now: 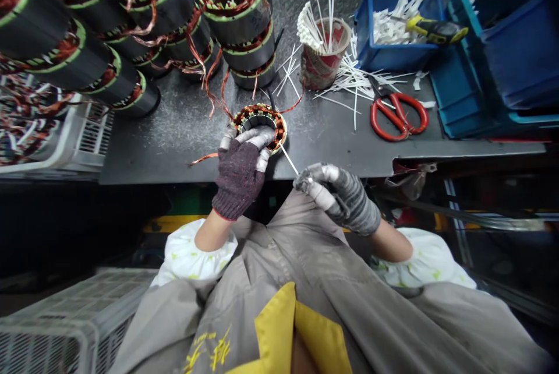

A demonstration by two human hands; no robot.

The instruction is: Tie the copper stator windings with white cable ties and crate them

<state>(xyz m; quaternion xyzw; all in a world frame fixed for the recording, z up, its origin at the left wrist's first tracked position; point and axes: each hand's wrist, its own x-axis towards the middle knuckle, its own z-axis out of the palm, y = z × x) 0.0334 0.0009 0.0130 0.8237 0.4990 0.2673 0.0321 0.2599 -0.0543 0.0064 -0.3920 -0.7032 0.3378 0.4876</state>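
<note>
A copper-wound motor stator (280, 123) sits near the table's front edge, with loose copper leads trailing from it. My left hand (242, 167), in a dark purple glove with white-taped fingertips, grips the stator's near rim, fingers reaching over into its bore. From the stator's right front side a white cable tie (289, 158) runs toward me. Its free end is pinched by my right hand (343, 196), in a grey glove with taped fingers, just off the table edge. Where the tie passes through the windings is hidden.
Stacked stators (244, 24) stand at the back and left. A cup of cable ties (325, 53), loose ties, red-handled scissors (399, 117) and a blue bin (404, 56) with a yellow-black cutter (437, 30) lie to the right. A white crate (82, 135) is at left.
</note>
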